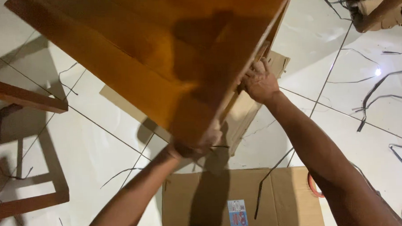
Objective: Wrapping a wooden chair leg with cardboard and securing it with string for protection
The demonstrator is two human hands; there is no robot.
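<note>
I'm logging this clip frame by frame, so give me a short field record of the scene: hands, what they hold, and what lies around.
held thing: large orange-brown wooden panel, tilted above the floor
left hand: left hand grips the panel's lower corner, partly blurred
right hand: right hand grips the panel's right edge
below panel: cardboard sheet lying on the white tiled floor
near person: flat cardboard box with a small sticker
left side: wooden frame
scattered: dark strips on the tiles
top right: another wooden piece
</note>
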